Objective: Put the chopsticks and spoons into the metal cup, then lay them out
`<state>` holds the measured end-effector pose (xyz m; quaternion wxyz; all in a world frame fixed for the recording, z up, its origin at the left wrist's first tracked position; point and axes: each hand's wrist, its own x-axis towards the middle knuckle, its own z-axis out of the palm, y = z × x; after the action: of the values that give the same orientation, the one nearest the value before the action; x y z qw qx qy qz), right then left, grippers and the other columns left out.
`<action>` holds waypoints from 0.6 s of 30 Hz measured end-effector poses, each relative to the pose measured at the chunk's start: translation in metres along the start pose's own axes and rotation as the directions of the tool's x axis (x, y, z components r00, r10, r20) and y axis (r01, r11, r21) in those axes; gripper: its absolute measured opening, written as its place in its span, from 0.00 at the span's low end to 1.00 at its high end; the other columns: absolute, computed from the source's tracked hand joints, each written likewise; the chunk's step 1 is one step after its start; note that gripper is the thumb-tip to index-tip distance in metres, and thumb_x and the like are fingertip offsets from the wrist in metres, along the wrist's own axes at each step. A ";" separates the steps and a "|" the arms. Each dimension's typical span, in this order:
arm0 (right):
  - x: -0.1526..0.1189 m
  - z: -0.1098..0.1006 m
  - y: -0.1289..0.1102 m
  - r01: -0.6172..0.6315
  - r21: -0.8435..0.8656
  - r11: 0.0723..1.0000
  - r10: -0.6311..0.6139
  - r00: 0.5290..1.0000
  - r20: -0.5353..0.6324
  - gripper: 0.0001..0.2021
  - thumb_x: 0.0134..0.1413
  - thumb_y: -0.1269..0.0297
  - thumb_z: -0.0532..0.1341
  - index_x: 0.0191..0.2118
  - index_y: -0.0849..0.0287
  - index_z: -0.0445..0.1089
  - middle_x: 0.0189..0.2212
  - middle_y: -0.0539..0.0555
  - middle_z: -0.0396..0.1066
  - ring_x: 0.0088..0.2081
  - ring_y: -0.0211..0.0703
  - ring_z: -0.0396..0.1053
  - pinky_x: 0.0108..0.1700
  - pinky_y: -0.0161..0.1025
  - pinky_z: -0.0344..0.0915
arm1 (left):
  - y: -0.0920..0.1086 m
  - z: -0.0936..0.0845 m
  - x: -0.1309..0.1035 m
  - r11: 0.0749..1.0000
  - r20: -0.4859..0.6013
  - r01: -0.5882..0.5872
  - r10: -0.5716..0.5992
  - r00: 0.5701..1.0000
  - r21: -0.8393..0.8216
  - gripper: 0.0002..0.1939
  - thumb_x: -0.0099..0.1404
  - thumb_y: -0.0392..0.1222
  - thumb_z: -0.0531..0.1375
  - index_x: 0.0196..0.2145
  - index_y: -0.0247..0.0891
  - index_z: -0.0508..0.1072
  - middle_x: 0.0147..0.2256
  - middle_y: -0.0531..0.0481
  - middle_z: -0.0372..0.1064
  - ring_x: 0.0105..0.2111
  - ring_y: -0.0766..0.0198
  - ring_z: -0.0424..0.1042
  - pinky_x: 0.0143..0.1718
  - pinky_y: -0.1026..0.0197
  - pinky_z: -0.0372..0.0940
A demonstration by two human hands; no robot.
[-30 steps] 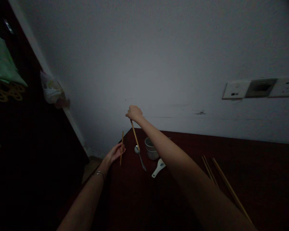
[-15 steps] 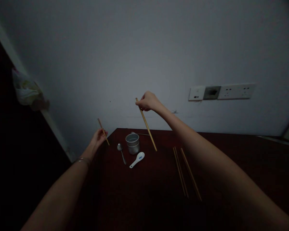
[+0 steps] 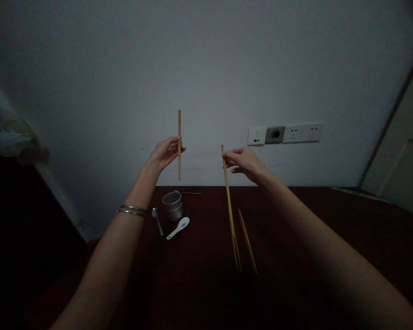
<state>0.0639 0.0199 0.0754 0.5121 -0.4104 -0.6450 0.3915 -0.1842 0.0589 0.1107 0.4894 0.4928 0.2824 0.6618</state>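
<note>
Pinched in my left hand, a wooden chopstick stands nearly upright in front of the wall. My right hand is closed on the upper end of another chopstick, which slants down over the table. Its lower part overlaps chopsticks lying on the dark red tabletop. Right of these lies another chopstick or close pair. Below my left hand are a grey metal cup, a white ceramic spoon and a metal spoon.
Behind the cup lies a thin metal utensil. Sockets and a switch sit on the wall beyond the table. At the left hangs a plastic bag, and a pale door stands at the far right.
My left hand has risen and moved right, turning its chopstick upright. My right hand has moved right and slightly down, bringing its chopstick over those on the table. The view has turned right.
</note>
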 end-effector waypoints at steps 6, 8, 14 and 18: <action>-0.025 -0.032 0.039 -0.045 0.189 0.981 0.066 0.992 -0.105 0.07 0.40 0.64 0.60 0.25 0.64 0.67 0.22 0.52 0.68 0.23 0.35 0.67 0.18 0.27 0.60 | -0.061 0.061 -0.039 0.993 0.167 0.095 -0.082 0.983 -0.071 0.03 0.48 0.34 0.62 0.24 0.32 0.71 0.23 0.50 0.68 0.26 0.69 0.67 0.40 0.59 0.63; -0.031 -0.039 0.051 -0.037 0.247 0.968 0.068 0.990 -0.121 0.08 0.39 0.63 0.61 0.24 0.64 0.67 0.21 0.51 0.67 0.22 0.34 0.66 0.18 0.27 0.61 | -0.082 0.076 -0.056 0.988 0.213 0.143 -0.125 0.969 -0.067 0.03 0.48 0.34 0.62 0.24 0.31 0.72 0.23 0.50 0.68 0.26 0.69 0.67 0.39 0.59 0.63; -0.037 -0.052 0.082 -0.036 0.375 0.926 0.103 0.982 -0.161 0.08 0.38 0.64 0.62 0.24 0.63 0.67 0.19 0.49 0.67 0.20 0.33 0.66 0.19 0.29 0.64 | -0.134 0.104 -0.085 0.957 0.296 0.284 -0.289 0.911 0.059 0.07 0.48 0.36 0.64 0.27 0.30 0.73 0.27 0.48 0.69 0.28 0.68 0.67 0.37 0.59 0.63; -0.034 -0.055 0.096 -0.052 0.402 0.914 0.142 0.970 -0.198 0.06 0.38 0.65 0.62 0.24 0.62 0.67 0.18 0.48 0.67 0.19 0.33 0.66 0.19 0.30 0.66 | -0.154 0.106 -0.089 0.939 0.300 0.310 -0.342 0.891 0.149 0.08 0.48 0.37 0.64 0.27 0.30 0.73 0.26 0.48 0.69 0.26 0.69 0.67 0.33 0.62 0.63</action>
<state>0.1346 0.0266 -0.0156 0.6330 -0.3718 -0.4703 0.4897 -0.0260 0.0205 -0.0167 0.6084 0.5626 0.3095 0.4664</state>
